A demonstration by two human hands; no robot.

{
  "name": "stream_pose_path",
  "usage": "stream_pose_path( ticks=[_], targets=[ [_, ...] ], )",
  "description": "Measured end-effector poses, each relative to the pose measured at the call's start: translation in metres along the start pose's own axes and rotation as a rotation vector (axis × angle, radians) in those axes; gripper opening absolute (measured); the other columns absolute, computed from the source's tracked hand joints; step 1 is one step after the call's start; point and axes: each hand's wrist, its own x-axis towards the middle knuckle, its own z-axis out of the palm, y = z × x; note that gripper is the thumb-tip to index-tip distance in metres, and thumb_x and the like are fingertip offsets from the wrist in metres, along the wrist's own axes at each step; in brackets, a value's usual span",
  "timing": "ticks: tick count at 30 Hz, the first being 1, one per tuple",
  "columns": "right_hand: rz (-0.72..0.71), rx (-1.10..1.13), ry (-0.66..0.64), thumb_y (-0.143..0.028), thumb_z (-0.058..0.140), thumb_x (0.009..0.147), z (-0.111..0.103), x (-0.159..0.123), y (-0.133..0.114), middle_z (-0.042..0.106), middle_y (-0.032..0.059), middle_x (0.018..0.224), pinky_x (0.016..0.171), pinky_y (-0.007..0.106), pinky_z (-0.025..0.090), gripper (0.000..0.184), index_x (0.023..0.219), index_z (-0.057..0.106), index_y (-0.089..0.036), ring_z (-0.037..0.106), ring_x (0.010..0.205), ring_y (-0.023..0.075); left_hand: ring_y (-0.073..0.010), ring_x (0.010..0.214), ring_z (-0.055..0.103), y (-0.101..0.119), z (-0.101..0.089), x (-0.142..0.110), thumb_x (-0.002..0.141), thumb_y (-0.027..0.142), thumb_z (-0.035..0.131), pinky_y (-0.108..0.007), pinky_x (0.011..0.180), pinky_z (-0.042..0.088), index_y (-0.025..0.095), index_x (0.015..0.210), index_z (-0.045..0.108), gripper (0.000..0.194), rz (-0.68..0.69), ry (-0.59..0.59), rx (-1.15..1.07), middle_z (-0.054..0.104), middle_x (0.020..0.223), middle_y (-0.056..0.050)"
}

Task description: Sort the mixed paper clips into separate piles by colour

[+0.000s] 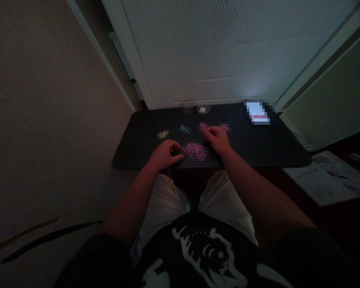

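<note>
A large mixed pile of small pink and purple strips (195,151) lies near the front of a small black table (258,148). My left hand (165,155) rests at the pile's left edge with its fingers curled. My right hand (217,139) sits just behind the pile's right side, fingers bent as if pinching. The dim light hides whether either hand holds a piece. Smaller sorted heaps lie behind: pale ones (162,135), blue ones (185,129), pink ones (203,126) and purple ones (225,127).
A glass (187,105) and a small clear dish (203,109) stand at the table's far edge against a white door (228,52). A lit phone (257,113) lies at the back right. Papers (327,176) lie on the floor to the right. The room is dark.
</note>
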Motion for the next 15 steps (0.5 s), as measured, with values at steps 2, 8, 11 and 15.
stream_pose_path(
  ticks=[2,8,11,15],
  targets=[
    [0.000,-0.002,-0.001,-0.032,0.062,0.071,0.000,0.000,0.001,0.052,-0.0030,0.052,0.049,0.023,0.035,0.019,0.064,0.054,-0.018,0.044,0.048,0.0089,-0.0149,0.072,0.055,0.007,0.005,-0.005,0.071,0.036,0.067,-0.028,0.066,0.045,0.019,0.087,0.065,0.024,0.051,-0.031,-0.005,0.061,0.084,-0.004],
    [0.010,0.011,-0.005,-0.032,0.063,0.070,0.000,0.001,0.001,0.053,-0.0030,0.052,0.048,0.023,0.034,0.018,0.064,0.054,-0.017,0.045,0.047,0.0082,-0.0146,0.073,0.057,0.018,0.022,-0.013,0.077,0.031,0.062,-0.027,0.067,0.044,0.021,0.087,0.069,0.016,0.059,-0.054,0.008,0.063,0.082,-0.003],
    [0.012,0.024,-0.005,-0.033,0.064,0.069,0.000,0.001,0.001,0.053,-0.0033,0.052,0.048,0.022,0.035,0.019,0.065,0.054,-0.017,0.045,0.047,0.0082,-0.0151,0.074,0.057,0.018,0.025,-0.012,0.080,0.031,0.058,-0.028,0.067,0.043,0.021,0.087,0.070,0.017,0.049,-0.045,0.032,0.063,0.081,-0.003],
    [-0.001,0.011,-0.004,-0.033,0.063,0.069,0.001,0.001,0.000,0.052,-0.0039,0.051,0.048,0.022,0.034,0.019,0.064,0.055,-0.017,0.045,0.047,0.0083,-0.0159,0.078,0.057,0.019,0.023,-0.011,0.083,0.030,0.054,-0.028,0.070,0.043,0.019,0.084,0.068,0.017,0.090,-0.051,0.055,0.063,0.082,-0.004]
  ],
)
